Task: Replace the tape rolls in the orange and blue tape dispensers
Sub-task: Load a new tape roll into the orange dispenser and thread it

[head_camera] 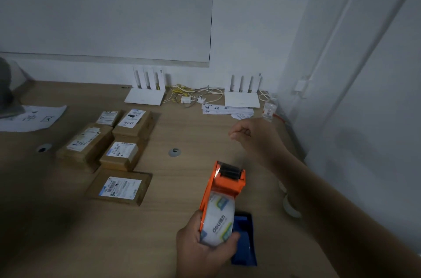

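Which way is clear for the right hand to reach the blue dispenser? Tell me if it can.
Probably yes. The right hand is pinched in the air above the table, and the blue dispenser lies under that forearm, partly covered by the orange dispenser in the left hand.

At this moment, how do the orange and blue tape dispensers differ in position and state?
The orange dispenser is held off the desk by the left hand; the blue dispenser lies on the desk, untouched. The orange dispenser carries a printed tape roll; no roll shows in the blue dispenser. The right hand, pinched shut beyond the orange dispenser's front end, seems to draw tape out; the strip is barely visible. Both sit near the person.
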The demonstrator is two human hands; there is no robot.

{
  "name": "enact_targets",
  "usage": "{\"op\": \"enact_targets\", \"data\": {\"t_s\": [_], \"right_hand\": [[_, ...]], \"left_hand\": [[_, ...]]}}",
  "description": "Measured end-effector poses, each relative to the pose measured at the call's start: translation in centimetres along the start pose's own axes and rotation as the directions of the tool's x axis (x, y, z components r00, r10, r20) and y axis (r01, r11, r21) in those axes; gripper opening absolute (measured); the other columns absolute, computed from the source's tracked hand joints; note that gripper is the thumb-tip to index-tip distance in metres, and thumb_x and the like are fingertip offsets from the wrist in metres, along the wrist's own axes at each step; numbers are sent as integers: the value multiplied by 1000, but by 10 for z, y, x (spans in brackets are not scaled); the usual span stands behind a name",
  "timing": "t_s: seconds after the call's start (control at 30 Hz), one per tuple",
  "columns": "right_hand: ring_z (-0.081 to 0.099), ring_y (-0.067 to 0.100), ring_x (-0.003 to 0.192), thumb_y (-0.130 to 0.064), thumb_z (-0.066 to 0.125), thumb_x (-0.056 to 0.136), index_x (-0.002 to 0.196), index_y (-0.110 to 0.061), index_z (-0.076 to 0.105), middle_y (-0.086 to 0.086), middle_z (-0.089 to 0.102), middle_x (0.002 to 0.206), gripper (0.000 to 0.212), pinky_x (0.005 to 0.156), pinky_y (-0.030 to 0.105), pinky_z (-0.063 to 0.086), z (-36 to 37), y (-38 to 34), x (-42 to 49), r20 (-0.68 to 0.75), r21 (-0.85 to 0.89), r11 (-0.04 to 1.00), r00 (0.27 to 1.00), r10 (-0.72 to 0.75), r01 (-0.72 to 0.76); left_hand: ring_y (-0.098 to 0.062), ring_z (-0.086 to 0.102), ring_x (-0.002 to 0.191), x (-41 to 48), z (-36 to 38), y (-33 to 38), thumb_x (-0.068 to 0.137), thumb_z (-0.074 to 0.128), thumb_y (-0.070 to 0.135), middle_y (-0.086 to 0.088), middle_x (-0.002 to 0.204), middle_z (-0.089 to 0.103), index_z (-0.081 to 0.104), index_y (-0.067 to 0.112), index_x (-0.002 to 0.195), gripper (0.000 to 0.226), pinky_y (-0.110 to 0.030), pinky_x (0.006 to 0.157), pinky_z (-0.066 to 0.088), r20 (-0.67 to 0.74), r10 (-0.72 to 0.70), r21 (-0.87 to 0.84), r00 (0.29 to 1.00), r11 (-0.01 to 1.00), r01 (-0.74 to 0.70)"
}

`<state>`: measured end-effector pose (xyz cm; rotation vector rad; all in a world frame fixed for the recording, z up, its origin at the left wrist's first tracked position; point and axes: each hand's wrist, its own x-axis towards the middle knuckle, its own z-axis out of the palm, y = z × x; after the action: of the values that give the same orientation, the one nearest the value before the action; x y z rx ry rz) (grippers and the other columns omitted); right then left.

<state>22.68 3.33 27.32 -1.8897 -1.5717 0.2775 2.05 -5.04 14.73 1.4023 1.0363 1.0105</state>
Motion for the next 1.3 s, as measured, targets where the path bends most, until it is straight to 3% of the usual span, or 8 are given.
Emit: {"op": "enact_targets", "data": {"t_s": [0.1,0.33,0.53,0.73,0.87,1.0,1.13,1.3], "right_hand": [[53,-4,61,-15,69,85,84,-16,76,-20,58,61,8,71,25,48,2,5,6,41,22,1000,999,18,-19],[54,-4,40,-6,70,82,78,-16,73,-15,62,45,11,55,24,50,8,14,14,123,127,989,990,66,-82],[61,16,56,-6,71,83,76,-18,71,11,70,67,14,63,34,56,16,16,14,198,171,976,975,101,-135],[62,17,55,-9,73,81,74,-17,73,23,75,78,11,62,31,55,28,21,6,235,184,963,960,150,-195],[66,14,66,-7,73,81,70,-21,74,13,76,77,17,66,29,54,38,28,1,278,233,940,943,181,-250],[63,-8,56,-4,72,83,85,-3,77,-11,70,69,5,59,9,50,47,33,-6,324,286,909,923,207,-304],[54,-2,45,-6,71,85,76,-11,74,-3,64,57,11,47,12,44,48,36,-11,318,382,842,910,267,-381],[52,15,55,2,67,86,95,17,68,15,57,65,17,43,11,44,42,38,-13,257,518,754,914,314,-405]], "left_hand": [[6,70,54,0,-1,6,46,101,0,10,67,81,74,26,83,53,-3,56,53,27,27,26,999,999,-28],[2,69,51,-2,-2,21,39,93,13,3,62,80,77,25,71,37,-6,52,53,6,36,-15,999,999,-36],[1,68,48,-6,-3,32,34,92,32,6,58,78,77,45,72,43,-4,51,50,-37,65,1,997,998,-65],[-1,72,53,-9,-8,33,47,100,-9,6,60,79,78,36,64,53,-3,53,51,20,33,72,999,997,-34],[3,71,53,-12,-11,33,49,97,-14,8,61,80,75,27,71,52,-1,55,50,58,20,87,998,996,-25],[3,71,54,-13,-10,30,37,101,16,13,59,78,76,34,65,42,-1,55,50,41,9,71,999,997,-11],[2,74,60,-13,-9,26,38,95,29,14,69,82,76,57,80,54,-1,60,52,-7,29,28,1000,999,-29],[-1,73,57,-12,-10,22,37,89,42,10,65,80,77,50,83,48,-3,58,53,-8,57,0,998,998,-57]]}}
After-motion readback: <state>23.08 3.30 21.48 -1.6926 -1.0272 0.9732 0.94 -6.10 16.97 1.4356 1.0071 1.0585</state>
